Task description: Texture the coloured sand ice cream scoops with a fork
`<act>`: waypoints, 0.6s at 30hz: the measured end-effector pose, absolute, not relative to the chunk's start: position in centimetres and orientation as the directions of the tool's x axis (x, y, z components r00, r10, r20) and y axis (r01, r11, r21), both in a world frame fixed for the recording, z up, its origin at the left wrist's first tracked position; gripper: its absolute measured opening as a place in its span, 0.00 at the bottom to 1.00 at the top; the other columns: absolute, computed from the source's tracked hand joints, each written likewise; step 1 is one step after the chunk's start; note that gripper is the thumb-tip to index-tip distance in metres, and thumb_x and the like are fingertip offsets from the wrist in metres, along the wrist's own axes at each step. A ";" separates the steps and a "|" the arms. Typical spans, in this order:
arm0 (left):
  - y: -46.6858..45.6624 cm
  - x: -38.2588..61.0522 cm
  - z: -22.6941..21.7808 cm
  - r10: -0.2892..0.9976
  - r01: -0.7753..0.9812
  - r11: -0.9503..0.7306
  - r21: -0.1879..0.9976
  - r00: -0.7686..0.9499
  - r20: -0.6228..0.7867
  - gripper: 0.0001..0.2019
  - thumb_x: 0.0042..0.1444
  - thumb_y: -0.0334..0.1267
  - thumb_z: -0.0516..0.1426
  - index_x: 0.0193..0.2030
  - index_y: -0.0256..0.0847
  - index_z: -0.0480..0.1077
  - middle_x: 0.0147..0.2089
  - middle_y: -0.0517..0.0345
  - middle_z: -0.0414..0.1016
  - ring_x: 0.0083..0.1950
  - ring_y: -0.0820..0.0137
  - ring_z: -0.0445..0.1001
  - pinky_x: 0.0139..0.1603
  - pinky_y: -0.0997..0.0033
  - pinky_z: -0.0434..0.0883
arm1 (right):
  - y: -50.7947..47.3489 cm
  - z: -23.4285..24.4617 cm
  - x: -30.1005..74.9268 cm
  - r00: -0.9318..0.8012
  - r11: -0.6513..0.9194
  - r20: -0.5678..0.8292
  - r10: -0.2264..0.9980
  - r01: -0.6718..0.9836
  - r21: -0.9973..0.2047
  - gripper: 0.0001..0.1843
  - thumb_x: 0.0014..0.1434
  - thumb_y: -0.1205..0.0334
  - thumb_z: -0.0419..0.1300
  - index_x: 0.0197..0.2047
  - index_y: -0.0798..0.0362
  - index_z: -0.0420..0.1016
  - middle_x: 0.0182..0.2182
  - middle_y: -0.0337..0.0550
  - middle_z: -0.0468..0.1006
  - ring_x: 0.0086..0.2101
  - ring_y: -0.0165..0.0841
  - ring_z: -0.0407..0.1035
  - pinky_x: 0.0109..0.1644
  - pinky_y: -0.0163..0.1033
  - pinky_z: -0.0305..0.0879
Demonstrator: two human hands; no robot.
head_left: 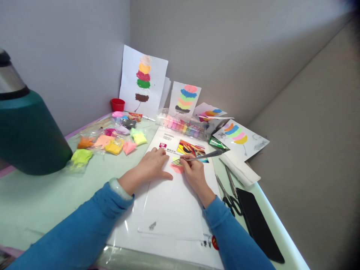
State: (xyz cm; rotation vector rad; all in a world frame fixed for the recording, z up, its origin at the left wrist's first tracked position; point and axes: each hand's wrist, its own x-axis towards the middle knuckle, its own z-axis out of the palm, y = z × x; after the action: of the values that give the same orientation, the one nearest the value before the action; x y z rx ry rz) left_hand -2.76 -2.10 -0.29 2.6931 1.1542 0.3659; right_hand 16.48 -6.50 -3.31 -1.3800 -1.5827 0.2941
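My right hand grips a metal fork low on its neck, and the handle slants up to the right. Its tines are at a small patch of yellow-green and pink modelling clay on a white sheet of paper. Whether the tines press into the clay, I cannot tell. My left hand lies on the paper just left of the patch, fingers stretched out and holding nothing. Beneath the sheet is a white drawing pad with a colourful printed cover.
Bagged coloured clay lies to the left, near a large green bottle. Clay pictures lean on the wall behind a clear case of coloured sticks. Scissors, a black phone-like slab and folded tissue lie right.
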 end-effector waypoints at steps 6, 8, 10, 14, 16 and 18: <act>-2.0 -2.7 -0.4 0.724 0.684 -0.687 0.246 0.673 0.149 0.29 0.43 0.60 0.62 0.46 0.41 0.73 0.54 0.45 0.68 0.50 0.54 0.64 0.50 0.57 0.64 | -6.3 -3.5 16.3 0.138 0.318 0.500 0.855 0.622 -0.715 0.07 0.59 0.59 0.56 0.35 0.51 0.75 0.30 0.41 0.80 0.31 0.35 0.73 0.39 0.39 0.67; -2.0 -2.7 -0.4 0.727 0.686 -0.684 0.247 0.670 0.152 0.29 0.43 0.60 0.62 0.46 0.41 0.73 0.54 0.45 0.68 0.50 0.54 0.64 0.50 0.57 0.64 | -6.3 -3.5 16.2 0.136 0.316 0.497 0.857 0.624 -0.715 0.07 0.59 0.59 0.57 0.35 0.51 0.75 0.30 0.41 0.79 0.31 0.35 0.73 0.39 0.39 0.67; -2.0 -2.7 -0.4 0.730 0.689 -0.681 0.250 0.667 0.150 0.30 0.43 0.61 0.62 0.47 0.41 0.73 0.54 0.46 0.68 0.51 0.54 0.64 0.50 0.57 0.64 | -6.3 -3.5 16.1 0.132 0.316 0.496 0.858 0.626 -0.713 0.07 0.59 0.60 0.57 0.35 0.51 0.75 0.31 0.42 0.80 0.32 0.36 0.73 0.40 0.39 0.67; -2.2 -2.7 -0.3 0.731 0.690 -0.679 0.252 0.665 0.151 0.30 0.43 0.60 0.62 0.46 0.41 0.73 0.54 0.46 0.68 0.51 0.53 0.64 0.51 0.57 0.64 | -6.3 -3.5 16.0 0.127 0.330 0.509 0.851 0.624 -0.708 0.07 0.59 0.60 0.57 0.35 0.51 0.75 0.32 0.42 0.80 0.33 0.36 0.74 0.40 0.39 0.67; -2.2 -2.8 -0.3 0.728 0.685 -0.683 0.253 0.667 0.159 0.29 0.43 0.60 0.62 0.46 0.40 0.73 0.54 0.45 0.68 0.51 0.53 0.64 0.50 0.57 0.64 | -6.3 -3.5 16.0 0.117 0.337 0.515 0.849 0.632 -0.698 0.07 0.59 0.60 0.57 0.35 0.51 0.76 0.32 0.42 0.80 0.33 0.35 0.74 0.41 0.39 0.67; -2.2 -2.8 -0.3 0.722 0.679 -0.689 0.252 0.672 0.163 0.29 0.43 0.60 0.62 0.45 0.40 0.73 0.53 0.45 0.68 0.50 0.53 0.64 0.50 0.57 0.64 | -6.3 -3.5 15.9 0.111 0.339 0.520 0.847 0.642 -0.688 0.07 0.59 0.60 0.57 0.35 0.51 0.76 0.32 0.42 0.80 0.33 0.35 0.74 0.41 0.39 0.67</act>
State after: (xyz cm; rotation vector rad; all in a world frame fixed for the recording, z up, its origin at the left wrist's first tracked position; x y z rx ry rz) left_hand -2.79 -2.16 -0.29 2.7145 1.1477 0.3752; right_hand 15.94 -6.27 -3.48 -1.3754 -1.6016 0.2567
